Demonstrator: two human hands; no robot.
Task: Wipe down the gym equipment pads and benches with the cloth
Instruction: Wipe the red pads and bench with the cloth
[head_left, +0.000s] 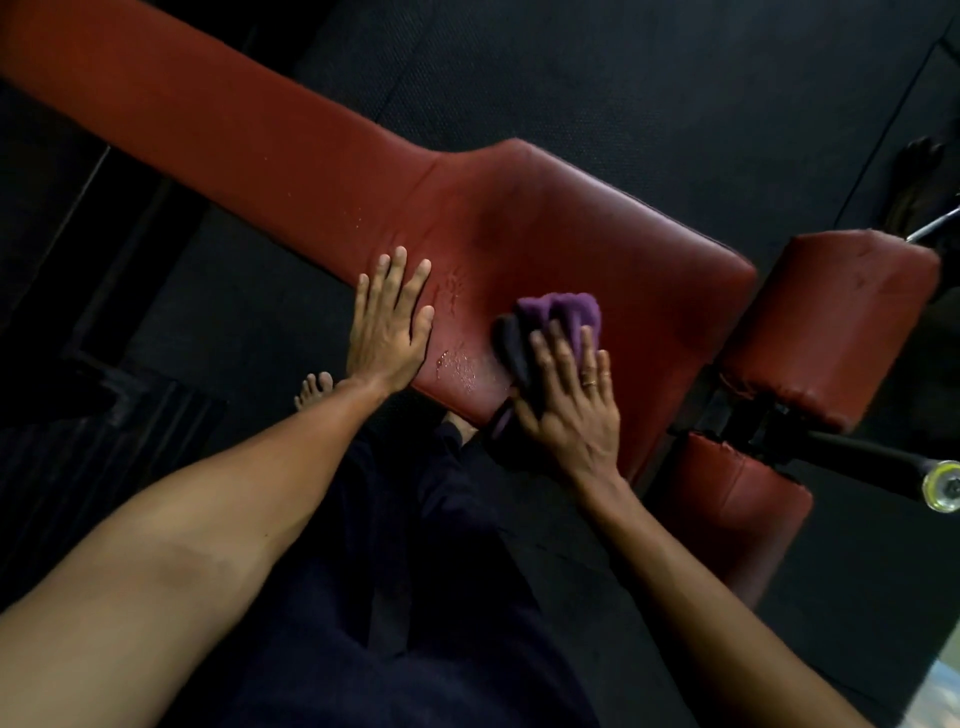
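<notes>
**Two flat hands on the red bench**

A person leans over a long red bench (519, 218). The bench is thin at the far end and wide at the near end.

The right hand (566, 400) lies on top of the cloth (563, 312) on the wide part, close to the near edge. Its fingers (558, 353) are spread out and nearly straight. They press down on the cloth and do not curl around it. The purple part of the cloth is bunched up and pokes out past the fingertips. A dark part of the cloth sticks out on the thumb side. A little bit of cloth hangs over the bench edge by the thumb. One finger has a ring (589, 383) on it.

The left hand (387, 327) lies flat on the bench where it starts to get wide. Its fingers are straight and a little apart, and it holds nothing. It is well apart from the cloth.

Small wet drops (457, 364) shine on the bench between the two hands.

Two red roller pads (841, 322) sit just past the wide end of the bench, on a black bar (857, 457). A bare foot (314, 389) stands on the dark floor mat (623, 78) under the left wrist.
</notes>
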